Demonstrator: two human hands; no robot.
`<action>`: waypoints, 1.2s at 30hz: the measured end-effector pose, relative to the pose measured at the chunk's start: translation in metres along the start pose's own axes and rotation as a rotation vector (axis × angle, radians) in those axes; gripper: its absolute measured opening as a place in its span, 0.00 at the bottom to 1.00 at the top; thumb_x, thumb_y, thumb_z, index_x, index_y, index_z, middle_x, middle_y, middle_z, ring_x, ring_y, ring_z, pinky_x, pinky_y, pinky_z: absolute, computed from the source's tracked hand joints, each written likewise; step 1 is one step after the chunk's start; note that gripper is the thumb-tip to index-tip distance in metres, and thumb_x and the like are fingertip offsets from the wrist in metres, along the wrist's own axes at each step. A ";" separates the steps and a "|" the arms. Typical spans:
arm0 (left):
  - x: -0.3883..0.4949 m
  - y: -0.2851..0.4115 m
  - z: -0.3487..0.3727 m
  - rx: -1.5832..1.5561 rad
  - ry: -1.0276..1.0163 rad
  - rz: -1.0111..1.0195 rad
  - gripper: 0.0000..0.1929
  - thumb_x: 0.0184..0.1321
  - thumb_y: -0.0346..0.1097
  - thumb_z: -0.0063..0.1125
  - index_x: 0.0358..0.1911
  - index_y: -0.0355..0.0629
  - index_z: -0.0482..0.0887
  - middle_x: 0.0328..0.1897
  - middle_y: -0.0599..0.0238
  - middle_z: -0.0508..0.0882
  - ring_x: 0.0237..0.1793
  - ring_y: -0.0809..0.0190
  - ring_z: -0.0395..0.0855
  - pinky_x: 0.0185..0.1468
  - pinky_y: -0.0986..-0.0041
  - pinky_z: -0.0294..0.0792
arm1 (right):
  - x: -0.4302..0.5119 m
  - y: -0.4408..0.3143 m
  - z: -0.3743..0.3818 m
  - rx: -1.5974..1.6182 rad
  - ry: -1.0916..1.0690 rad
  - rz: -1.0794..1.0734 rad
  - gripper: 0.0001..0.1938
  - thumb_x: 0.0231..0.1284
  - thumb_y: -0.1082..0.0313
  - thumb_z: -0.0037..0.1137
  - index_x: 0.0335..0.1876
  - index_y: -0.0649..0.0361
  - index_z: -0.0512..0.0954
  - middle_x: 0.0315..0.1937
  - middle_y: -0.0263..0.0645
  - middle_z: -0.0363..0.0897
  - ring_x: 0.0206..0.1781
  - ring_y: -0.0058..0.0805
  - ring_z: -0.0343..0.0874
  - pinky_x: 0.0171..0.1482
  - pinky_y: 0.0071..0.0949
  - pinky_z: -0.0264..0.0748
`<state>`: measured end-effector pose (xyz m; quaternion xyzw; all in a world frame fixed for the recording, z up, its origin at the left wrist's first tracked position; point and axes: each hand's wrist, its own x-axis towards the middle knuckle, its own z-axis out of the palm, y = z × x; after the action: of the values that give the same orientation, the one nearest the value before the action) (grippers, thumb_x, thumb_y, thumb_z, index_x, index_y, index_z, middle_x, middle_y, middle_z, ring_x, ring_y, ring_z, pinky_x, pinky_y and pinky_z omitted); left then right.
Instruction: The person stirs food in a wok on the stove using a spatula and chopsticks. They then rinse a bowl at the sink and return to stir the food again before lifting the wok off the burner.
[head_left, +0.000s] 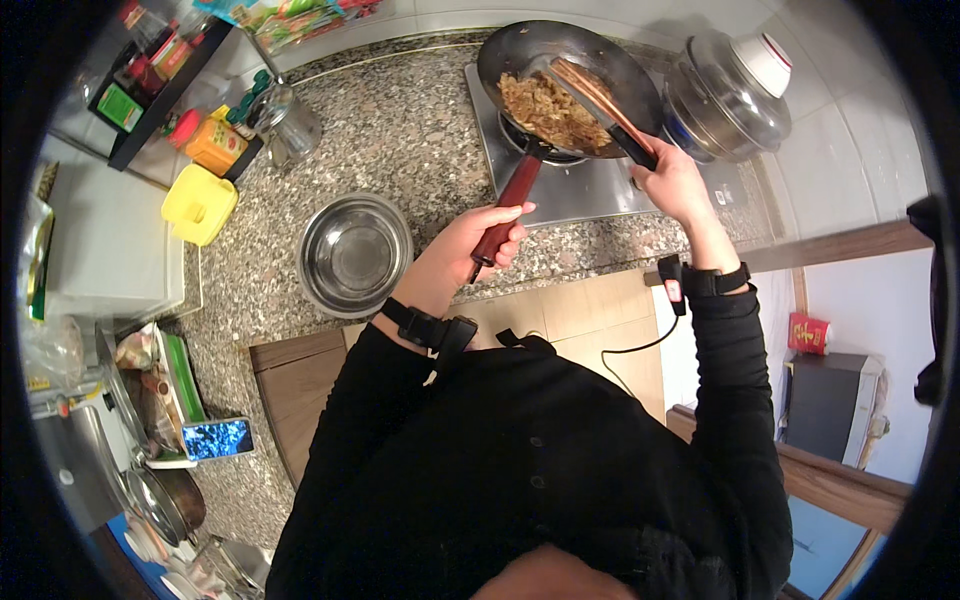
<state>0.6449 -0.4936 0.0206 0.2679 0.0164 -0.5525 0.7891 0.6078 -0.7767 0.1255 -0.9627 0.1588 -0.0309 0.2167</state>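
My left hand (491, 238) grips the dark red handle of a black wok (510, 46), which tilts over a burner on a steel gas stove (592, 193). Browned, shredded or chopped food (551, 112) lies in the lower part of the wok. In my right hand (671, 178) are a pair of wooden chopsticks (600, 99) and a black-handled metal utensil (589, 103), held together with their far ends over the food. An empty stainless steel bowl (355, 255) stands on the granite counter, left of my left hand.
A lidded steel pot (724, 97) with a white bowl (761, 64) on top stands right of the wok. At left are a yellow container (199, 204), an orange jar (214, 144), glass bottles (289, 120), a bottle rack (169, 94) and a phone (217, 439) near the sink.
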 end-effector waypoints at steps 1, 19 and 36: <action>0.000 0.000 0.001 0.001 -0.005 0.004 0.18 0.70 0.39 0.50 0.59 0.41 0.68 0.28 0.71 0.75 0.19 0.74 0.69 0.23 0.83 0.63 | -0.008 0.008 -0.009 -0.069 0.009 0.005 0.26 0.56 0.61 0.62 0.63 0.43 0.74 0.47 0.46 0.83 0.53 0.42 0.81 0.55 0.34 0.75; 0.017 0.015 -0.005 0.186 -0.061 -0.095 0.20 0.69 0.37 0.49 0.60 0.37 0.67 0.36 0.64 0.78 0.33 0.67 0.80 0.30 0.79 0.77 | -0.074 0.032 -0.034 -0.167 0.199 -0.236 0.23 0.51 0.69 0.62 0.57 0.42 0.78 0.39 0.38 0.83 0.42 0.42 0.82 0.43 0.37 0.79; 0.021 0.007 0.001 0.039 -0.080 -0.097 0.19 0.71 0.41 0.48 0.60 0.39 0.69 0.30 0.69 0.74 0.25 0.72 0.73 0.27 0.82 0.70 | -0.088 0.035 -0.025 0.358 0.182 -0.017 0.23 0.55 0.73 0.61 0.59 0.56 0.77 0.36 0.38 0.84 0.39 0.24 0.81 0.44 0.25 0.74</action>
<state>0.6591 -0.5102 0.0178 0.2599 -0.0129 -0.6005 0.7561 0.5113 -0.7888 0.1342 -0.9034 0.1615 -0.1475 0.3688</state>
